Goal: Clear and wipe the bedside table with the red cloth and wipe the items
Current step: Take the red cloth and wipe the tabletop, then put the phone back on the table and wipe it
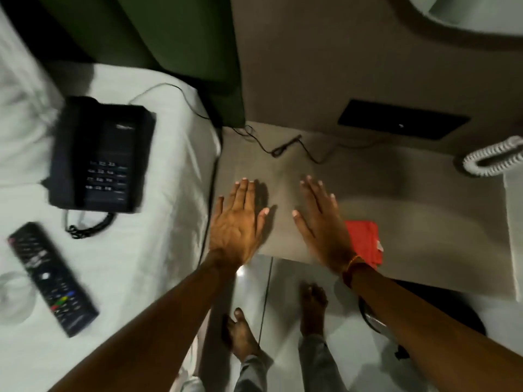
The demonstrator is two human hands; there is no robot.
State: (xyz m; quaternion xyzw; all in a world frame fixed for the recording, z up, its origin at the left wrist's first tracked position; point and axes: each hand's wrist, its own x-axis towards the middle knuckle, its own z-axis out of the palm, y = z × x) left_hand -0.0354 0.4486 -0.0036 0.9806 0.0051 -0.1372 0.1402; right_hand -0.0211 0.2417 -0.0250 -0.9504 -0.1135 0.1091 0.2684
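No text can be read here. The black telephone [100,155] on the bed at the left has a small pale mark near its far right corner and rows of keypad characters, all blurred. The remote control [52,277] near it shows only smeared button markings.

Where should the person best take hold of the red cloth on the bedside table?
Judging by its pose, pinch the red cloth at its far edge, coming from above with the right hand: it lies folded flat beside that wrist, its near part hidden behind the wrist.
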